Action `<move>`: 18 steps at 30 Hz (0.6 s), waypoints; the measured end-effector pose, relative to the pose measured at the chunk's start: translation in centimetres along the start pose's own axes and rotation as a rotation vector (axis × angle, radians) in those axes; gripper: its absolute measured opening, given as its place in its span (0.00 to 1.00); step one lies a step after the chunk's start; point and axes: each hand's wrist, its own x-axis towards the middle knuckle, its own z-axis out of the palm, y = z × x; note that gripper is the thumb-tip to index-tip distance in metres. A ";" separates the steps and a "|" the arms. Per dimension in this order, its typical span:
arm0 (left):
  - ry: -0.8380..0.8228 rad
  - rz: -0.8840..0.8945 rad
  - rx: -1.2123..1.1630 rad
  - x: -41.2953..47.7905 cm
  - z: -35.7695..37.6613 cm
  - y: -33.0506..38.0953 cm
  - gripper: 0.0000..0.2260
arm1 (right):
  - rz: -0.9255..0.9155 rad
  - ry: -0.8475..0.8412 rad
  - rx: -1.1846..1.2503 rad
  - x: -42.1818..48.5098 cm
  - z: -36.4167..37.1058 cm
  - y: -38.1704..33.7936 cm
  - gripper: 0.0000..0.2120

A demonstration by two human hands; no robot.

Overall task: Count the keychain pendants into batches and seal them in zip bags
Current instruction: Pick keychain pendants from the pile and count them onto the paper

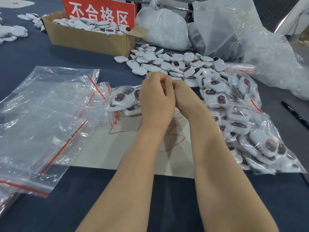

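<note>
Left hand: the left hand (157, 97) is over the middle of the table (173, 198), back upward and fingers curled in, pressed against the other hand. Its own back hides what it grips, so I cannot tell.
Right hand: the right hand (183, 96) is tucked against and partly behind the left, fingers bent. What they close on cannot be made out.
Bag at the hands: a zip bag of pendants (122, 99) lies on the far edge of the card sheet (103, 148), its right end under the hands. I can't tell whether its mouth is closed.
Loose pendants: the loose pendants (168, 62), white with key clips, are heaped just beyond the hands, toward the far edge.
Filled bags: the filled bags (250, 131) are piled along the right side.
Empty zip bags: the empty zip bags (45, 118) overlap along the left edge, red strips showing.
Card sheet: pale with red scribbles, under both forearms.
Cardboard box: the cardboard box (87, 39) sits in the far-left part, holding more pendants, with a red sign (100, 12) rising at its back.
Marker: a black marker (294, 114) lies near the right edge.
Plastic sacks: large clear plastic sacks (225, 30) are slumped at the far-right corner.
</note>
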 end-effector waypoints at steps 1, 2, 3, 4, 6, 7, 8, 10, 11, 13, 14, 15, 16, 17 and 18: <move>0.010 0.007 0.005 0.0 -0.1 0.1 0.05 | -0.021 -0.001 0.033 -0.1 0.2 0.1 0.19; 0.024 0.011 0.011 0.1 -0.1 0.1 0.05 | -0.033 -0.017 0.066 -0.3 0.4 0.1 0.20; 0.036 0.017 0.020 0.2 -0.2 0.1 0.05 | -0.037 -0.043 0.096 -0.5 0.5 0.1 0.21; 0.040 0.019 0.027 0.3 -0.3 0.1 0.05 | -0.038 -0.063 0.098 -0.6 0.6 0.0 0.21; 0.028 0.015 0.029 0.3 -0.3 0.0 0.05 | -0.031 -0.053 0.021 -0.3 0.7 0.1 0.21; 0.019 0.015 0.031 0.3 -0.3 -0.1 0.05 | -0.030 -0.016 -0.047 -0.1 0.8 0.2 0.20; 0.009 0.017 0.037 0.2 -0.2 -0.2 0.05 | -0.018 0.024 -0.087 0.2 0.9 0.2 0.19; -0.014 0.005 0.049 0.1 0.0 -0.5 0.06 | 0.004 0.052 -0.114 0.4 1.0 0.4 0.18; -0.021 -0.011 0.050 0.1 0.0 -0.6 0.06 | -0.002 0.016 -0.142 0.5 0.9 0.4 0.18; -0.024 -0.054 0.049 0.3 0.0 -1.0 0.06 | -0.012 -0.088 -0.185 0.5 0.1 0.3 0.18; -0.028 -0.078 0.055 0.3 0.0 -1.2 0.06 | -0.008 -0.109 -0.188 0.5 -0.2 0.2 0.18; -0.037 -0.102 0.070 0.3 0.0 -1.3 0.06 | -0.007 -0.086 -0.195 0.6 -0.4 0.3 0.17; -0.050 -0.124 0.087 0.3 0.1 -1.4 0.06 | -0.012 -0.010 -0.202 0.8 -0.5 0.5 0.15; -0.062 -0.139 0.100 0.3 0.1 -1.5 0.06 | -0.008 0.115 -0.219 1.3 -0.5 0.9 0.12; -0.069 -0.145 0.109 0.2 0.2 -1.6 0.06 | 0.020 0.270 -0.260 1.8 -0.5 1.2 0.10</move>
